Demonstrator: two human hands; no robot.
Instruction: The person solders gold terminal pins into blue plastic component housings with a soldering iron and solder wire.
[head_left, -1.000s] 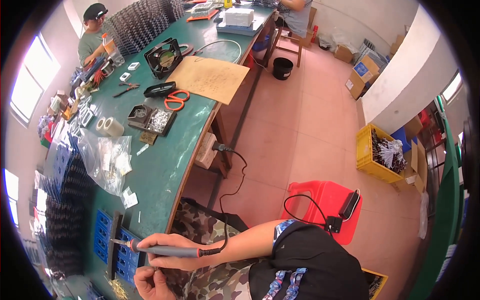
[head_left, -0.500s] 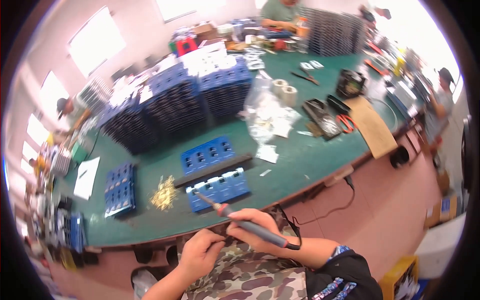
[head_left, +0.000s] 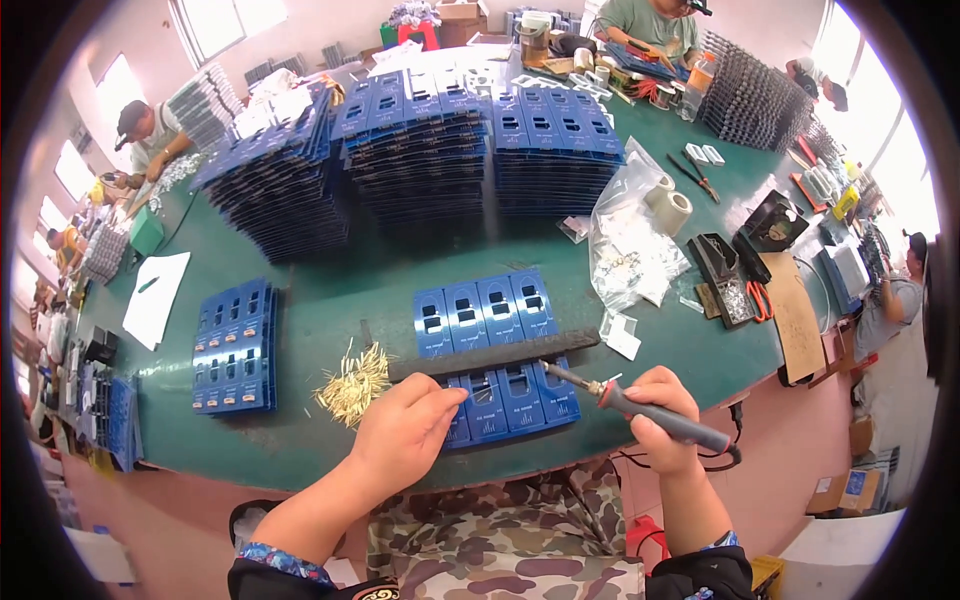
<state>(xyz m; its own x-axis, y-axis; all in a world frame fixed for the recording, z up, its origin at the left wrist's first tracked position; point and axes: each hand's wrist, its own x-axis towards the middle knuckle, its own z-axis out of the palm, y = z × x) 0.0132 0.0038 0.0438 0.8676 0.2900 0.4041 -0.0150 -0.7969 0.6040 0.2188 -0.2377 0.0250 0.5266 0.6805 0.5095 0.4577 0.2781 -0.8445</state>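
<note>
My right hand (head_left: 662, 405) grips a soldering iron (head_left: 690, 432) with a grey and red handle. The iron's tip reaches the dark bar's edge near the right side of a blue panel (head_left: 550, 412) with several cut-out slots. Over that panel's left end, my left hand (head_left: 402, 432) has its thumb and fingers pinched together; anything between them is too small to make out. A long dark bar (head_left: 480, 353) lies across the near panel's back edge and a second blue panel (head_left: 462, 305) behind it. Beside my left hand sits a pile of small gold-coloured pins (head_left: 350, 388).
Tall stacks of blue panels (head_left: 415, 165) stand behind the work spot. A smaller stack (head_left: 232, 350) sits at left. On the right are a plastic bag of white parts (head_left: 635, 255), a black tray (head_left: 722, 280) and orange scissors (head_left: 760, 300). Other people work around the tables.
The iron has moved right, its tip shifting from the panel's left end toward its right side. My left hand has come forward from near my lap to the panel. The view has shifted.
</note>
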